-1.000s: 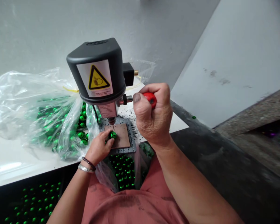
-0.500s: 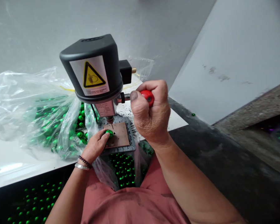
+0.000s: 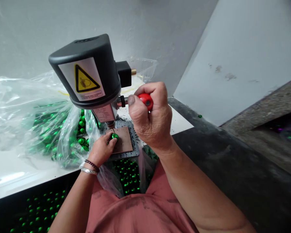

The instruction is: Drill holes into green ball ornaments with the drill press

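Observation:
A black drill press [image 3: 87,71] with a yellow warning sticker stands on the white table. My right hand [image 3: 152,116] is wrapped round the red knob [image 3: 145,101] of its lever. My left hand [image 3: 103,147] grips a shiny green ball [image 3: 114,136] between thumb and fingers. The ball rests on the brown board [image 3: 123,142] under the thin drill bit [image 3: 114,130], whose tip is at or just above the ball's top; contact is too small to tell.
A clear plastic bag [image 3: 70,136] full of green balls lies left of the press. More green balls [image 3: 127,176] sit in plastic below the table edge, and others at lower left [image 3: 41,207]. One small ball [image 3: 200,116] lies on the dark floor at right.
My left hand has moved the green ball back and under the bit. The press appears slightly further left in the view. My right hand keeps its grip on the knob.

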Tool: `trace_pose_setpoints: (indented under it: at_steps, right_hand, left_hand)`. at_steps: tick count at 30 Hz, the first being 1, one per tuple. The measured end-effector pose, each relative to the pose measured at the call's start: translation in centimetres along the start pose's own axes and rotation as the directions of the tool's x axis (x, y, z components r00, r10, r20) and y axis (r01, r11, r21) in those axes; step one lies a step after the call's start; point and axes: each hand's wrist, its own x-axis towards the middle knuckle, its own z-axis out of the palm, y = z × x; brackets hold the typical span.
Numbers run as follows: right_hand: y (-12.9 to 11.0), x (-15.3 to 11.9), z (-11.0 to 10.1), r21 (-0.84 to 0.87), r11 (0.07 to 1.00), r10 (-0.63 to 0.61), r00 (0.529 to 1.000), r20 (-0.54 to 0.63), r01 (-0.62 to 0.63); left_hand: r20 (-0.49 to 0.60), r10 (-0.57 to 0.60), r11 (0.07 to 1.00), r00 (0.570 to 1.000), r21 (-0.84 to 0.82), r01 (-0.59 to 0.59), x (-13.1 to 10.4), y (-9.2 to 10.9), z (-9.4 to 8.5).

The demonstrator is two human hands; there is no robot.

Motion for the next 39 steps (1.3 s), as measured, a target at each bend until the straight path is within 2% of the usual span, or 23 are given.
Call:
trace_pose_setpoints:
  at_steps: [7,14,22,26,33,39]
  right_hand:
    - [-0.1,0.6,-0.2,-0.053,0.999,-0.009,1.0,0.022,0.01]
    - [-0.4,2.7,-0.3,-0.089,0.996,-0.006,0.998,0.068,0.012]
    - [-0.6,4.5,0.2,-0.016,1.0,0.02,0.997,0.072,-0.019]
    - [-0.6,3.2,-0.2,-0.043,0.998,-0.052,0.997,0.06,0.054]
    - [0.0,-1.2,-0.8,-0.164,0.973,-0.164,0.986,-0.002,0.162]
    - [0.8,-2.4,-0.2,-0.212,0.951,-0.242,0.968,-0.062,0.224]
  left_hand:
    - [-0.024,0.075,0.993,0.997,0.096,-0.073,0.7,-0.3,0.9]
    - [-0.067,0.027,0.989,0.997,0.149,-0.017,0.8,-0.4,1.3]
    - [0.002,-0.039,0.977,0.999,0.209,0.038,0.9,0.2,0.8]
    - [0.025,-0.069,0.976,0.997,0.21,0.063,0.7,0.6,0.5]
    - [0.054,-0.07,0.979,0.996,0.197,0.058,0.7,0.8,0.2]
    - [0.032,-0.067,0.976,0.997,0.211,0.059,0.4,0.9,0.3]
